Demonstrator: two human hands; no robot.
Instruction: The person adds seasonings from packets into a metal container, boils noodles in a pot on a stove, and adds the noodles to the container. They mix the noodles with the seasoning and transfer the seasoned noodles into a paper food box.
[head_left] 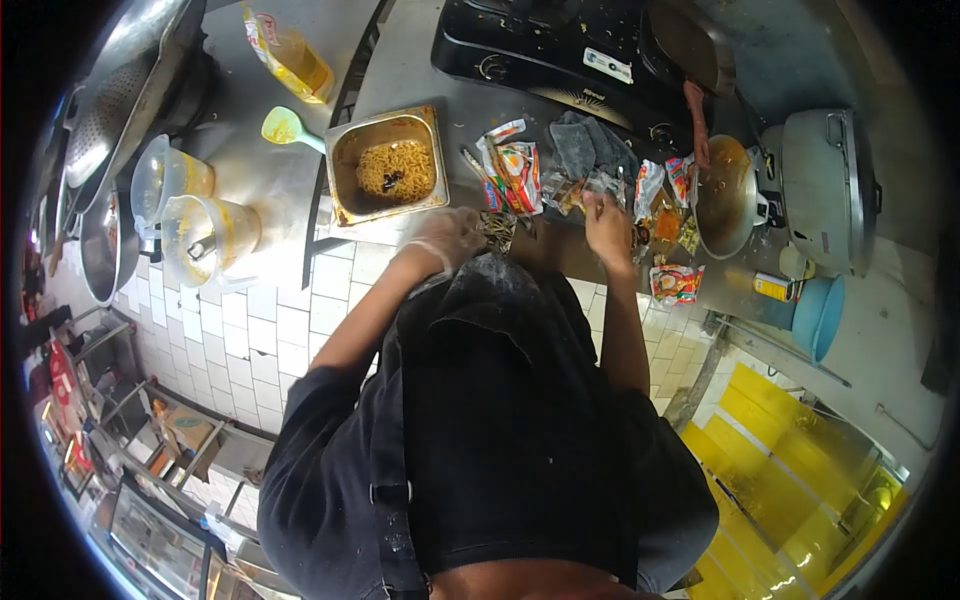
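My left hand (pixel 447 238), in a clear plastic glove, is at the counter's front edge, with its fingers bent beside a small dark patterned packet (pixel 497 230). Whether it grips the packet is unclear. Bare and closed, my right hand (pixel 606 228) is over a pile of small wrappers and sachets; what its fingers pinch is too small to name. A square metal pan (pixel 345 165) behind my left hand holds noodles (pixel 396 168) with a dark sauce spot. Between the hands, farther back, lies an opened noodle packet (pixel 518 172). A grey cloth (pixel 590 147) lies behind my right hand.
A black stove (pixel 540 75) stands at the back. Right are a wok (pixel 725 195), a large pot (pixel 825 190) and a blue bowl (pixel 818 318). Left are plastic jugs (pixel 215 238), a pale green spatula (pixel 283 127) and a yellow bag (pixel 292 62). Another noodle packet (pixel 677 284) lies right.
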